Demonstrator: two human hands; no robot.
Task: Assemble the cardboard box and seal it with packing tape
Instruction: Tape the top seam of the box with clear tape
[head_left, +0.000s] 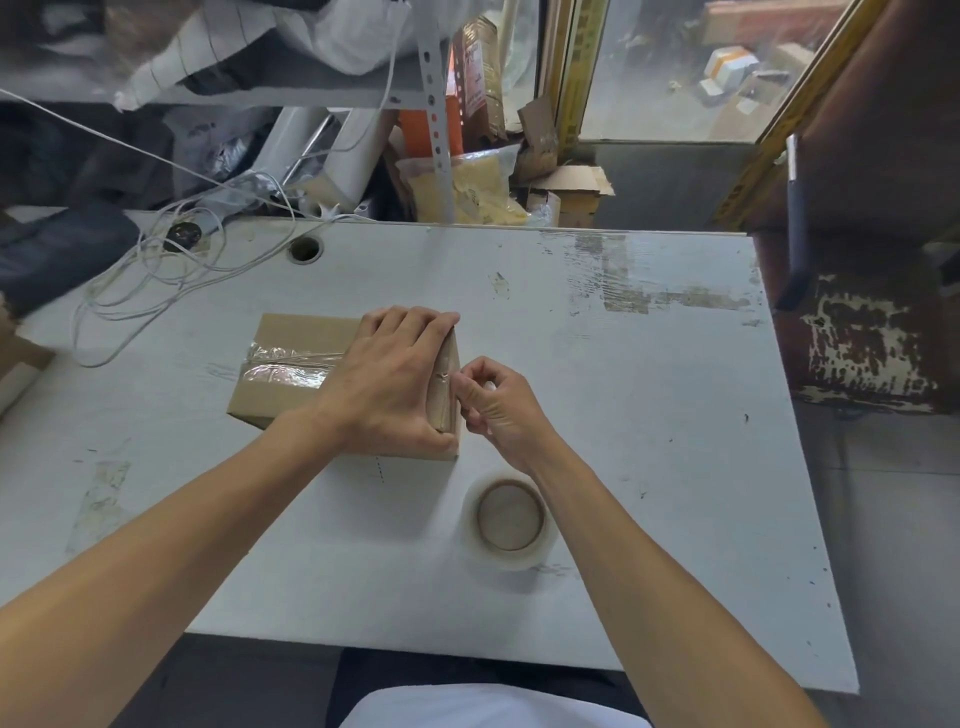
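White scuffed table (571, 389) carries a closed cardboard box (291, 384) left of centre, clear tape (283, 371) across its top. Left hand (384, 384) presses flat on the box; right hand (493, 402) pinches tape at its right end. Tape roll (511, 519) lies just nearer

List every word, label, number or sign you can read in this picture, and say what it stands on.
None can be read.
Brown package behind the table: red print, too blurred to read.
Yellow strip on the door frame: dark marks, too blurred to read.
Cardboard box, tape roll and table: no text shows.
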